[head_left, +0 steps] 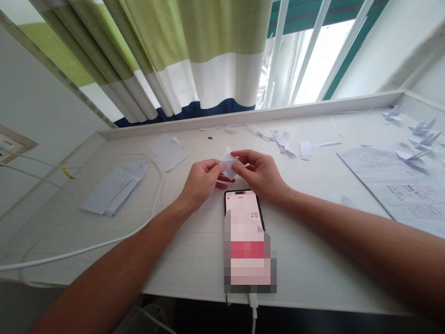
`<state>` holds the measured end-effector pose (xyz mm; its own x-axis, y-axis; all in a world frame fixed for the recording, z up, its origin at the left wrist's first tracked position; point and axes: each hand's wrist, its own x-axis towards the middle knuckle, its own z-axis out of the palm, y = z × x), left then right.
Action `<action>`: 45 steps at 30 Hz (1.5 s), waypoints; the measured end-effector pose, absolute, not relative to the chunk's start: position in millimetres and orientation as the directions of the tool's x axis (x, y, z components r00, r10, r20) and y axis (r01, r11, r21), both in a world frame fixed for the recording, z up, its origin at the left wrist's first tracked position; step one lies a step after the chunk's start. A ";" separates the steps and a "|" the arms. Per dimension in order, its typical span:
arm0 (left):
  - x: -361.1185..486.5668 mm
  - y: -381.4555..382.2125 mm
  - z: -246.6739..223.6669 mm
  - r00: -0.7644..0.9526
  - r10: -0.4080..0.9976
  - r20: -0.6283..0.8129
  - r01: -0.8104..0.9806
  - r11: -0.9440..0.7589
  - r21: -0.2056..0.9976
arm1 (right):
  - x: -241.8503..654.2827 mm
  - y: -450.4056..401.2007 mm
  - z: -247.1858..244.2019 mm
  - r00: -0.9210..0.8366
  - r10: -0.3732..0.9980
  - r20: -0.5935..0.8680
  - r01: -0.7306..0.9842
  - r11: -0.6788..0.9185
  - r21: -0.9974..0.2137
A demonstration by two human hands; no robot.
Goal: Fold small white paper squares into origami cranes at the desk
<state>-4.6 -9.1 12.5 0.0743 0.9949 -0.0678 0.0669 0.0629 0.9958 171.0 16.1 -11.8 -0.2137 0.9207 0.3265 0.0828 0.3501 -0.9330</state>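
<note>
A small folded piece of white paper (228, 163), roughly diamond-shaped with one point upward, is held just above the desk. My left hand (203, 178) pinches its left side between thumb and fingers. On the right side, my right hand (259, 170) grips the same paper, the thumb pressed on its face and the index finger along its upper edge. Right below the hands lies a phone (243, 204) with a lit screen, partly blurred, and a white cable (253, 304) plugged into its lower end.
White paper sheets (111, 192) lie at left, with another sheet (170, 153) behind. Paper strips (283, 141) lie at the back. Several folded paper cranes (424, 130) stand far right near a written notebook page (399, 181). A white cord (162, 181) loops across the left side.
</note>
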 end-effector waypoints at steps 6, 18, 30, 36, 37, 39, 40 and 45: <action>-4.1 -9.6 14.2 0.132 0.990 -0.049 0.027 0.046 0.999 | 172.0 18.4 -14.1 -0.207 0.919 0.335 -0.046 0.333 -0.942; -4.9 -11.3 16.4 0.151 0.988 -0.041 0.047 0.035 0.998 | 173.4 22.4 -14.5 -0.286 0.924 0.253 -0.205 0.199 -0.958; -10.1 -8.7 15.8 0.184 0.976 -0.113 -0.067 0.128 0.990 | 172.8 18.7 -9.1 -0.299 0.912 0.281 -0.167 0.240 -0.956; -9.8 -10.6 14.9 0.186 0.980 -0.066 -0.019 0.071 0.997 | 175.2 18.5 -7.2 -0.283 0.910 0.303 -0.138 0.274 -0.952; -9.7 -10.9 15.2 0.186 0.981 -0.058 -0.013 0.061 0.998 | 175.5 18.1 -6.1 -0.286 0.911 0.298 -0.148 0.265 -0.953; -10.2 -11.2 16.0 0.182 0.983 -0.035 0.006 0.035 0.999 | 175.4 17.1 -4.1 -0.278 0.919 0.281 -0.196 0.232 -0.953; -10.6 -11.3 16.5 0.178 0.984 -0.019 0.020 0.016 1.000 | 175.1 16.7 -3.6 -0.271 0.925 0.268 -0.228 0.209 -0.951; -12.2 -11.4 17.2 0.165 0.985 0.059 0.094 -0.075 0.993 | 172.9 17.8 -7.4 -0.264 0.929 0.258 -0.321 0.168 -0.932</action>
<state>-12.2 -11.4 17.2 0.1645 0.9846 0.0586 0.0942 -0.0748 0.9927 172.9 17.8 -7.4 -0.2637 0.9295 0.2580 -0.3207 0.1677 -0.9322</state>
